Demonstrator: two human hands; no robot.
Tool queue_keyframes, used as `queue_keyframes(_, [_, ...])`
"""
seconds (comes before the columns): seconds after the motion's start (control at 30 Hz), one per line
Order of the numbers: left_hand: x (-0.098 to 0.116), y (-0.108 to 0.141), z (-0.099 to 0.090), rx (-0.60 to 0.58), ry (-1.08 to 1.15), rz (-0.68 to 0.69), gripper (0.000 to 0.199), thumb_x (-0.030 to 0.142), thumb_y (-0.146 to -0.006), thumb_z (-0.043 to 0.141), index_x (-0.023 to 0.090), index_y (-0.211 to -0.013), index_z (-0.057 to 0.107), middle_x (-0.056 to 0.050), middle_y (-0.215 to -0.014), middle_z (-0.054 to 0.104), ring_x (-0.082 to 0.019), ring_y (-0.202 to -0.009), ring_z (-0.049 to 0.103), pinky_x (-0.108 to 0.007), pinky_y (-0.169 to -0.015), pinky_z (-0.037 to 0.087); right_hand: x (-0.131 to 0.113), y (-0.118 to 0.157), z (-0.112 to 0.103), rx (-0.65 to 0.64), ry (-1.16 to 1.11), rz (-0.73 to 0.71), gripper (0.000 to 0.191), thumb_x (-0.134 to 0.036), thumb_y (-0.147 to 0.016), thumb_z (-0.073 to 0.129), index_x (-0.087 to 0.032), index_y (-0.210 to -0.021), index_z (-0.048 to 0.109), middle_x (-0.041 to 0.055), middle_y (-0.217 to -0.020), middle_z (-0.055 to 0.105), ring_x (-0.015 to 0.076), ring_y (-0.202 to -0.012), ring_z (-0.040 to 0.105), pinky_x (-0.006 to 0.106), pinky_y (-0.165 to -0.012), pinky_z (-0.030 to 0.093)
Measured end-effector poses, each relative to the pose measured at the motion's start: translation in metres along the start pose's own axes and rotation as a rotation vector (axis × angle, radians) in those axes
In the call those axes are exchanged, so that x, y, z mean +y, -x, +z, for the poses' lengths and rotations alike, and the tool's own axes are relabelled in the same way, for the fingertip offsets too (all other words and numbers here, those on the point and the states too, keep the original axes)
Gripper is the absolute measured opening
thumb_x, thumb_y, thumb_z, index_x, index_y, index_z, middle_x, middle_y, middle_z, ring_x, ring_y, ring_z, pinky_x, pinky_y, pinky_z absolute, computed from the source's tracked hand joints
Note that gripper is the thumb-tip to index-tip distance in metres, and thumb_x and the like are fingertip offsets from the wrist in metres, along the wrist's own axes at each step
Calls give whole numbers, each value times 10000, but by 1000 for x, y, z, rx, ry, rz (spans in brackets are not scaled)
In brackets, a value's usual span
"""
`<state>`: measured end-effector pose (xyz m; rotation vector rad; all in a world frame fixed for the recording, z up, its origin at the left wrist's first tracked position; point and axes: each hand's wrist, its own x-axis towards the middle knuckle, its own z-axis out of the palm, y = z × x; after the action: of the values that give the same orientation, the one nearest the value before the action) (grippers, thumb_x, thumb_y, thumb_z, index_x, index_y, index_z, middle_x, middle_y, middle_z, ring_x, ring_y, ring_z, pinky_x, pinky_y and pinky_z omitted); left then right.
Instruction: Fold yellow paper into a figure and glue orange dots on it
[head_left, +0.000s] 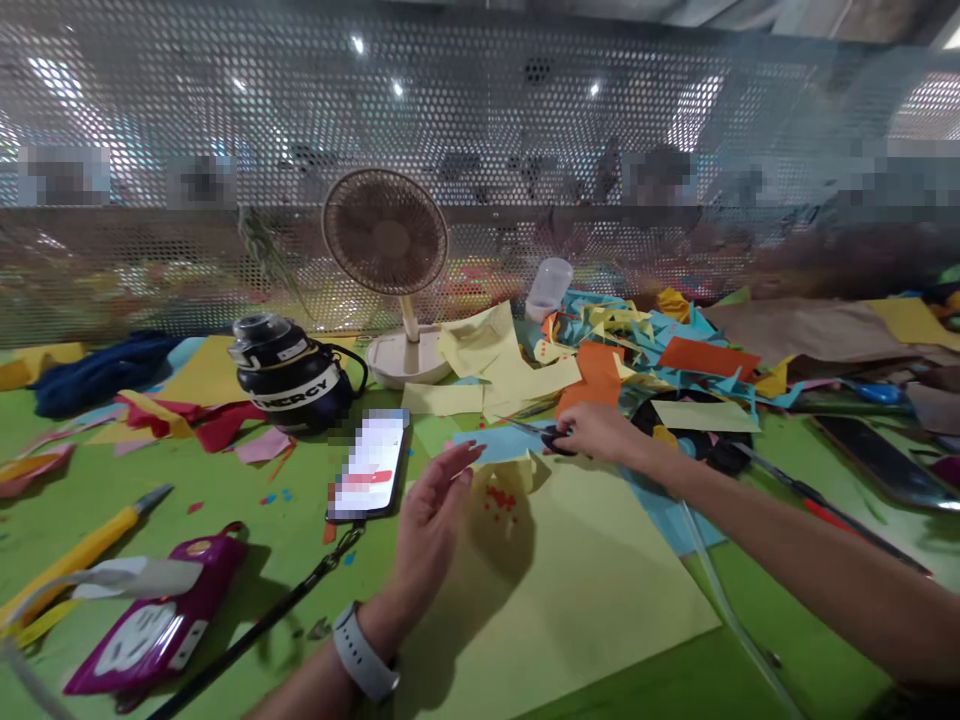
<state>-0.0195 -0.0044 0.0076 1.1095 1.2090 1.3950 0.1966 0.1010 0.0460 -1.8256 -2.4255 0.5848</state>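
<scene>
My right hand [596, 432] is closed around the dark handles of a pair of scissors [551, 436], whose blades point left over light blue paper [499, 440]. My left hand [433, 510], a pale watch band on its wrist, hovers with fingers stretched and holds nothing that I can see. Its fingertips are close to a small curled strip of yellow paper [511, 468]. Below both hands lies a large pale yellow sheet [592, 590], with several tiny red-orange paper bits [501, 500] on it.
A phone [373, 465] lies left of my left hand, behind a purple power bank [161, 620] and a yellow cutter [82, 560]. Further back stand a dark bottle [292, 380] and a fan [386, 235]. Paper scraps [600, 365] pile up at back right. Another phone [885, 460] lies right.
</scene>
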Motion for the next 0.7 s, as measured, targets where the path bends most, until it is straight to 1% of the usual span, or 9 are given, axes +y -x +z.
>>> queue_keyframes(0.13, [2, -5, -4, -2, 40, -16, 313, 315, -802, 622, 200, -1093, 612, -83, -1198, 645, -228, -1142, 560, -357, -978, 409, -4, -21, 6, 10, 23, 3, 187, -342, -729, 658, -160, -688, 673, 10, -557, 629, 118, -534, 553, 206, -476, 273])
queue_keyframes(0.23, [1, -9, -6, -9, 65, -6, 329, 311, -799, 624, 195, -1106, 594, -88, -1206, 638, -225, -1147, 556, -358, -988, 399, -1, -25, 9, -18, 22, 6, 131, -285, -755, 631, -165, -733, 680, -2, -549, 643, 109, -530, 584, 187, -482, 304])
queue_keyframes(0.33, [1, -11, -6, -26, 75, -26, 337, 296, -786, 632, 187, -1102, 591, -91, -1213, 632, -225, -1150, 553, -350, -985, 400, 0, -24, 7, -42, 38, 18, 123, -267, -782, 615, -167, -777, 687, 7, -596, 670, 111, -564, 610, 180, -500, 335])
queue_keyframes(0.4, [2, -12, -4, -52, 82, -49, 343, 298, -773, 643, 190, -1095, 591, -87, -1205, 638, -226, -1126, 569, -347, -957, 422, -1, -23, 5, -59, 61, 25, 138, -278, -804, 616, -160, -810, 686, 29, -676, 690, 126, -632, 626, 191, -545, 380])
queue_keyframes(0.43, [2, -12, -4, -60, 83, -58, 344, 299, -769, 646, 193, -1092, 592, -85, -1201, 640, -225, -1114, 576, -347, -944, 431, -2, -23, 4, -75, 74, 27, 156, -293, -825, 608, -157, -846, 681, 39, -748, 696, 138, -683, 632, 207, -588, 417])
queue_keyframes(0.5, [3, -13, -3, -65, 71, -64, 343, 294, -759, 649, 193, -1082, 595, -84, -1195, 642, -223, -1112, 575, -347, -941, 430, -3, -22, 1, -130, 99, 29, 211, -322, -871, 577, -153, -977, 646, 55, -946, 673, 168, -814, 630, 280, -704, 489])
queue_keyframes(0.57, [5, -14, -2, -64, 47, -69, 352, 280, -741, 654, 182, -1074, 595, -93, -1182, 646, -221, -1124, 564, -346, -954, 416, -5, -23, -1, -197, 118, 24, 270, -333, -899, 547, -160, -1103, 588, 65, -1114, 607, 197, -928, 609, 375, -788, 515])
queue_keyframes(0.63, [7, -17, -3, -72, 19, -76, 378, 275, -725, 652, 166, -1081, 585, -108, -1155, 653, -219, -1106, 571, -344, -947, 416, -5, -24, -3, -250, 137, 16, 305, -327, -903, 544, -168, -1162, 553, 72, -1181, 570, 214, -981, 593, 410, -816, 514])
queue_keyframes(0.7, [9, -21, -6, -87, -73, -53, 394, 291, -732, 623, 151, -1098, 579, -117, -1121, 661, -214, -1056, 591, -333, -905, 436, -6, -24, -4, -274, 161, 11, 299, -324, -902, 545, -172, -1159, 559, 73, -1184, 571, 216, -986, 592, 404, -821, 511])
